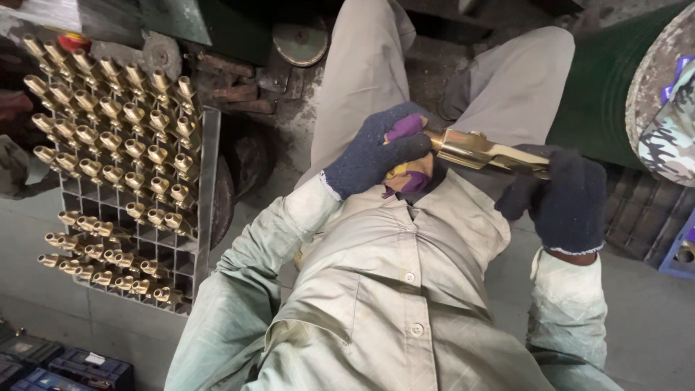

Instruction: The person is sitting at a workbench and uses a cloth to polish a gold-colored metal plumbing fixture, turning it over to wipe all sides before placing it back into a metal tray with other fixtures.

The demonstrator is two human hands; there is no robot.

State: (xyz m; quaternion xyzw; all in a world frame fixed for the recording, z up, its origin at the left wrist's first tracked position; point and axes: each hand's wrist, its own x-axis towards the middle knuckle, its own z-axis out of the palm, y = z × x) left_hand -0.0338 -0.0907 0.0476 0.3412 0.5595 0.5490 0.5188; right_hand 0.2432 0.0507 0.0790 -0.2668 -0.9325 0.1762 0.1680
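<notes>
My left hand (376, 148), in a dark blue knit glove, presses a purple and yellow cloth (410, 174) against one end of a long brass fitting (481, 153). My right hand (561, 195), in a dark glove, grips the other end of the same fitting. The fitting lies roughly level above my lap, in front of my pale work shirt.
A grey grid rack (206, 181) at the left holds several rows of upright brass fittings (116, 116). Dark plastic crates (69, 366) sit at the lower left. A green cylinder (601, 94) stands at the upper right; a blue crate (680, 253) is at the right edge.
</notes>
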